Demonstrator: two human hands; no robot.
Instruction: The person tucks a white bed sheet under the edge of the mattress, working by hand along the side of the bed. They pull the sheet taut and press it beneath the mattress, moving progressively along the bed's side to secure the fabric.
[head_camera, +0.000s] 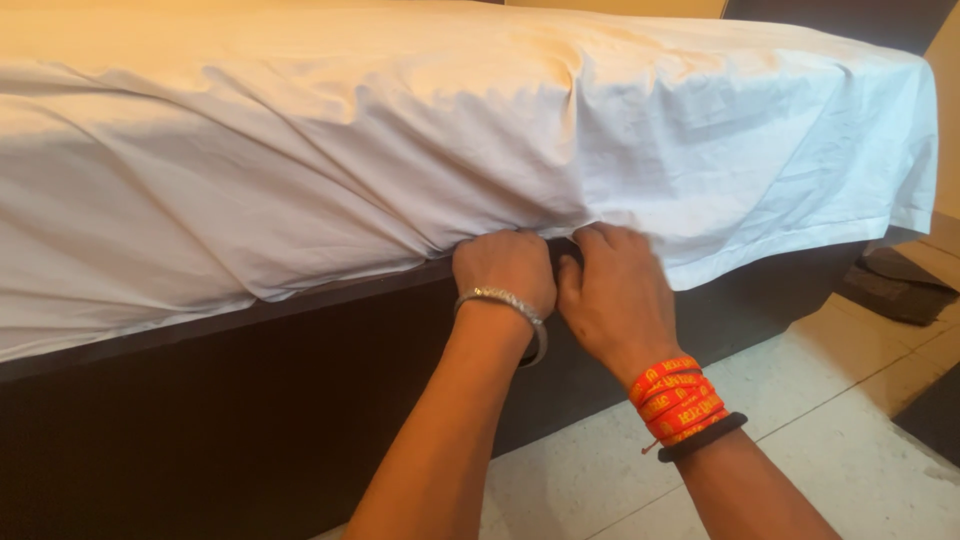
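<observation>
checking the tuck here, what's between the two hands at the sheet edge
Almost nothing: in the head view the left hand and right hand sit side by side, with only a narrow dark gap of bed frame under the white sheet.
</observation>
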